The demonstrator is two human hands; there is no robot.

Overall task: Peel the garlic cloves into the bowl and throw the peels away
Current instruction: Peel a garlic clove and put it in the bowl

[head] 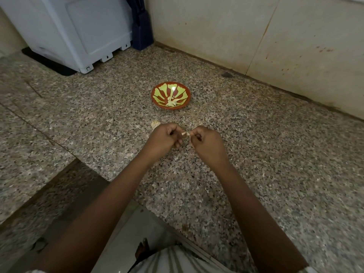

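A small red bowl (171, 95) with a green leaf pattern sits on the speckled granite counter (256, 154). Several pale peeled garlic cloves (171, 103) lie at its near side. Just in front of the bowl, my left hand (165, 138) and my right hand (206, 144) meet over the counter. Both pinch one small garlic clove (185, 133) between their fingertips. A pale garlic bulb piece (154, 124) lies on the counter, partly hidden behind my left hand.
A white appliance (74, 34) on a black mat stands at the back left, with a dark blue object (142, 26) beside it. A stained tiled wall (256, 36) runs along the back right. The counter's front edge drops to the floor at lower left.
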